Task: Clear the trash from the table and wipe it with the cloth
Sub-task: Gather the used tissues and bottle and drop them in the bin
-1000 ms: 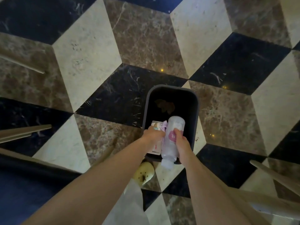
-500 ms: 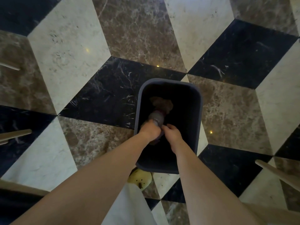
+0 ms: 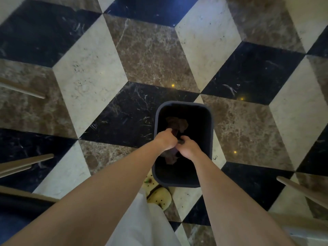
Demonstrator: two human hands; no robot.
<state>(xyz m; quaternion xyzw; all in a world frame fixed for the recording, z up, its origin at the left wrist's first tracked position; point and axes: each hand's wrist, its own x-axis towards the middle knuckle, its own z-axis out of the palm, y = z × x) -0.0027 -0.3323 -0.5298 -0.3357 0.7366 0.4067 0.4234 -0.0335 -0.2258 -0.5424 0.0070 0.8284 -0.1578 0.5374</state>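
Both hands, left hand (image 3: 166, 139) and right hand (image 3: 189, 148), meet curled over the dark bin's (image 3: 210, 125) mouth, each grip's hold untellable; the trash (image 3: 176, 122) lies straight below them inside.

The person is working with both forearms bare; no sleeve is showing anywhere along either arm. The left hand (image 3: 166, 140) and the right hand (image 3: 189, 148) are wearing no gloves. A loose white fabric garment (image 3: 142, 226) is hanging between the arms. The feet are wearing pale yellow perforated clog-style shoes (image 3: 159, 197), each upper showing small round holes.
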